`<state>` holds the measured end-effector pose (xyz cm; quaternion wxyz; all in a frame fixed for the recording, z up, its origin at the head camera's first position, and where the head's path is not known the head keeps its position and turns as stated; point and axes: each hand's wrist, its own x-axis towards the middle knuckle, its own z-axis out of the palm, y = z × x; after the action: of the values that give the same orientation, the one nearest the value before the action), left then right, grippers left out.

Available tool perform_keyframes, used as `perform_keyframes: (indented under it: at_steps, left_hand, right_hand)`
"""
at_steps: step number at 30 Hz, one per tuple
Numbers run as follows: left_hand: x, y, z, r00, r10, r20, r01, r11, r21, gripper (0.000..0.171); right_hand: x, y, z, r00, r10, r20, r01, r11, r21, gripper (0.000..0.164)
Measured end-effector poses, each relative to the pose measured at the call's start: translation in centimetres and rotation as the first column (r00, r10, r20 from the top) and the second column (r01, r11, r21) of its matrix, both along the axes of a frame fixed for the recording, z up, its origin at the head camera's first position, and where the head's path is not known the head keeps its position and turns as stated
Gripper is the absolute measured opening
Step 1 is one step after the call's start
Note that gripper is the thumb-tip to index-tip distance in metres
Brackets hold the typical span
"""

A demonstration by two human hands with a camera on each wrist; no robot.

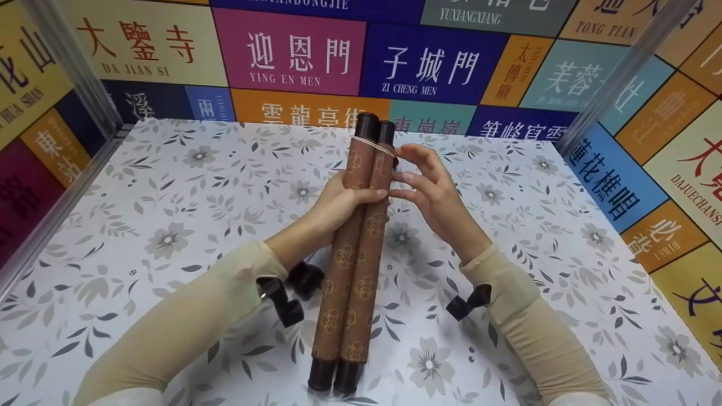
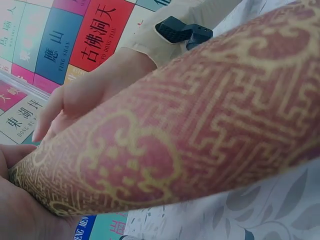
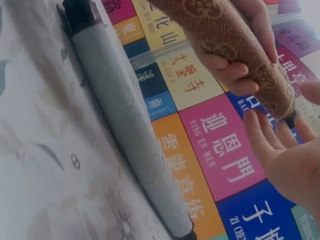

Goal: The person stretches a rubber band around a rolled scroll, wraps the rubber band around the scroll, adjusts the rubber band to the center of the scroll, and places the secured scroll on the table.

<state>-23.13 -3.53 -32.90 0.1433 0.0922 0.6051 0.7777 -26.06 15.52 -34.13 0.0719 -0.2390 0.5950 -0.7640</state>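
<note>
Two brown brocade scroll rolls (image 1: 352,265) with gold flower patterns and dark end knobs are held side by side, slanting upward. White string (image 1: 372,145) wraps both near their far end. My left hand (image 1: 338,206) grips the pair around the upper middle, thumb lying across the front. My right hand (image 1: 431,186) is at the right side of the rolls, spread fingertips right at the edge just below the string. In the left wrist view, one roll's patterned cloth (image 2: 175,135) fills most of the picture. The right wrist view shows the right hand's fingers (image 3: 260,135) apart near the far knob.
A pale grey roll (image 3: 117,100) with black ends lies on the table in the right wrist view. A white floral cloth (image 1: 214,186) covers the table. Upright panels (image 1: 293,56) with coloured Chinese lettering stand at the back and sides. Black wrist mounts (image 1: 471,301) sit on both sleeves.
</note>
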Motion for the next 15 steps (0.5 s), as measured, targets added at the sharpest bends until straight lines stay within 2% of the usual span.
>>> perform_keyframes:
  at_steps: [3, 9, 12, 15]
  left_hand:
    - [0.3, 0.3, 0.0, 1.0, -0.023, 0.012, 0.023, 0.999, 0.032, 0.043]
    - [0.7, 0.9, 0.0, 0.996, -0.087, 0.021, 0.086, 0.995, 0.058, 0.045]
    - [0.7, 1.0, 0.0, 0.993, -0.114, 0.018, 0.113, 0.992, 0.056, 0.045]
    - [0.7, 1.1, 0.0, 0.99, -0.139, 0.034, 0.136, 0.988, 0.068, 0.046]
  right_hand:
    - [-0.4, -0.4, 0.1, 0.997, 0.004, 0.077, 0.001, 0.998, -0.06, 0.047]
    - [-0.8, -1.5, 0.6, 0.981, 0.107, 0.162, -0.089, 0.99, -0.113, 0.053]
    - [-0.7, -2.0, 0.9, 0.979, 0.093, 0.183, -0.075, 0.992, -0.104, 0.05]
    - [-0.8, -2.3, 1.3, 0.982, 0.024, 0.186, -0.005, 0.994, -0.106, 0.045]
